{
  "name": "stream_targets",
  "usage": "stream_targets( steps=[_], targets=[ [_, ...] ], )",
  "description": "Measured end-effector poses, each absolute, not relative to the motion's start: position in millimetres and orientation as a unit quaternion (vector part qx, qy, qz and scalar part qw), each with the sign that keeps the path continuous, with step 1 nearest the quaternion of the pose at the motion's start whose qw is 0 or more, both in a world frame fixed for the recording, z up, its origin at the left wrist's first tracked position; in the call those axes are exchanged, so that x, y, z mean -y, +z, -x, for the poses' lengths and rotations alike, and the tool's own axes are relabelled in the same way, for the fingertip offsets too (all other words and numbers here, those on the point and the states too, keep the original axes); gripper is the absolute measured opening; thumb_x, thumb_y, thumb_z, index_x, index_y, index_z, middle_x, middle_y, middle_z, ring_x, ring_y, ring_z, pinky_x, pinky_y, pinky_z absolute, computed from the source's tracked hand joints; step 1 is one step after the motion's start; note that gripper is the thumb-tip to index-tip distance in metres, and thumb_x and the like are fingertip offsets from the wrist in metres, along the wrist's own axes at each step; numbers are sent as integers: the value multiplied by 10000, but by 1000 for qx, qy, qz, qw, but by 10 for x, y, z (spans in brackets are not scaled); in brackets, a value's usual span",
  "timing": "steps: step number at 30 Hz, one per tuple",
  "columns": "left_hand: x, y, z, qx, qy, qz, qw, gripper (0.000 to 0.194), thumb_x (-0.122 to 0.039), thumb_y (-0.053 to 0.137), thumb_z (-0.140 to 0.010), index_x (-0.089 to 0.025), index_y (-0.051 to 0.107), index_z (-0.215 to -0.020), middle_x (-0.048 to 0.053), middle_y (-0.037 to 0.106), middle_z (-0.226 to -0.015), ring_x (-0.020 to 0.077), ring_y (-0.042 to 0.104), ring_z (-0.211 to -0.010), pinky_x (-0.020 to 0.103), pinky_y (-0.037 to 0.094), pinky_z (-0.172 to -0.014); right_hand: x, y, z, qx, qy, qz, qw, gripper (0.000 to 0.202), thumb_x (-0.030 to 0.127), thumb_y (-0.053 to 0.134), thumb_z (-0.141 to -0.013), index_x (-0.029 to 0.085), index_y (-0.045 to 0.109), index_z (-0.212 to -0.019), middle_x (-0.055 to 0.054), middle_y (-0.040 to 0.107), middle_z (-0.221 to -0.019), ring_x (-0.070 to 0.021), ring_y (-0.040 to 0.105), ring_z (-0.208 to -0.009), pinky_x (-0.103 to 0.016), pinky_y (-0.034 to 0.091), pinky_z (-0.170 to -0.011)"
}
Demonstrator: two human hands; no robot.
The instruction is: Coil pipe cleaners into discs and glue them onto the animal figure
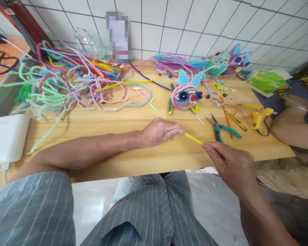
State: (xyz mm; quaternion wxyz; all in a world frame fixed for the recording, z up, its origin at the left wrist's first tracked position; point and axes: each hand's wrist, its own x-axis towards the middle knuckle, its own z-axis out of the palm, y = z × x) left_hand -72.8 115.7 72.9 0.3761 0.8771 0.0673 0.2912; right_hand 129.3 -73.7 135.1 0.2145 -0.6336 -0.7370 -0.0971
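A short yellow pipe cleaner (193, 138) is stretched between my two hands above the front part of the wooden table. My left hand (160, 132) pinches its left end, and my right hand (231, 164) grips the right end between thumb and forefinger. Just beyond them sits a round animal head (185, 96) with light blue ears, big dark eyes and a red nose. To its right lie pliers (224, 128) with teal handles, their jaws apart, beside a yellow utility knife (236, 121).
Many tangled pipe cleaners (53, 85) cover the table's left side. A white power bank (9, 138) with a cable lies at the left front. A yellow glue gun (258, 114) rests on the right, close to another person's arm (295, 130). More animal heads (238, 61) stand by the wall.
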Motion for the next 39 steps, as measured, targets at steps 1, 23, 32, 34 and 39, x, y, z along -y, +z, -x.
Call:
stream_targets(
  steps=[1,23,32,34,39],
  targets=[
    [-1159,731,723,-82,305,-875,368,541,-512,434,-1106,-166,686,-775,26,724,-678,104,656,-618,207,482,-678,737,1338,-1254,734,-95,634,223,225,276,603,-1063,182,777,-956,-41,833,-820,-170,778,-650,-260,521,-591],
    [-874,916,724,-201,235,-792,527,463,-492,534,-1031,-151,723,-781,-46,565,-502,72,473,-474,188,416,-543,1569,722,-1719,556,82,783,266,335,444,575,-1029,236,805,-902,-38,824,-822,-215,759,-676,-305,568,-616],
    [-700,985,791,-145,231,-859,433,511,-445,508,-1076,-159,594,-661,-35,578,-550,59,498,-508,180,394,-567,737,1091,-892,647,67,716,254,402,457,447,-1091,188,702,-1249,-155,795,-1183,-282,758,-1068,-394,574,-906],
    [-709,994,803,-149,244,-861,421,477,-426,504,-1082,-161,618,-702,-43,567,-554,60,495,-510,179,399,-578,578,1062,-749,638,128,713,261,416,400,370,-1122,205,728,-1040,-88,802,-898,-217,753,-790,-314,530,-720],
    [-747,957,767,-176,219,-840,463,445,-442,499,-1071,-162,677,-774,-50,555,-534,69,496,-494,185,413,-582,711,946,-960,609,174,698,334,353,373,455,-1097,222,715,-910,-26,774,-785,-152,702,-676,-246,456,-640]
  ],
)
